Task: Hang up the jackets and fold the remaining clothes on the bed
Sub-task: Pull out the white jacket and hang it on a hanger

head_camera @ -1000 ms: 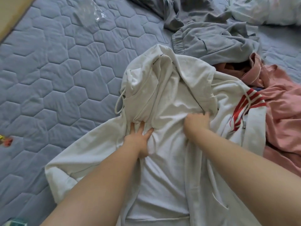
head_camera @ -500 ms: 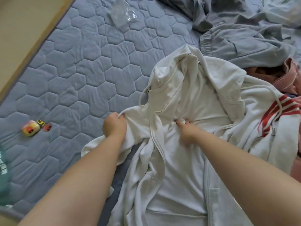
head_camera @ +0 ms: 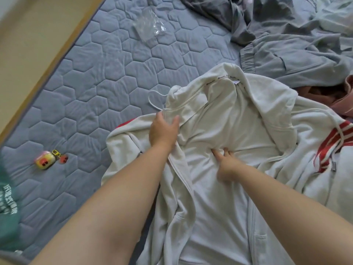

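A blue-grey quilted mattress [head_camera: 107, 77] fills the view, with a pale wooden edge [head_camera: 38, 41] far to the left of the fingers. The white hooded jacket [head_camera: 229, 119] lies on it, opened out and lining up, under both hands, its hood just beyond the fingertips and its red stripes [head_camera: 332, 142] well to the right of them. A heap of grey clothes [head_camera: 298, 60] lies further beyond the fingers and to the right, with a pink garment [head_camera: 343, 100] just this side of it. A green garment [head_camera: 7, 207] sits far left, nearer than the fingers. The left hand [head_camera: 163, 132] rests on the jacket's front edge below the hood, thumb spread away from the fingers; I cannot tell whether they pinch the cloth. The right hand [head_camera: 227, 165] presses straight fingertips [head_camera: 215, 152], close together, into the lining, which bunches against them. A clear plastic bag [head_camera: 149, 25] lies far beyond the left fingers; a small yellow-and-pink toy [head_camera: 45, 159] lies well to their left
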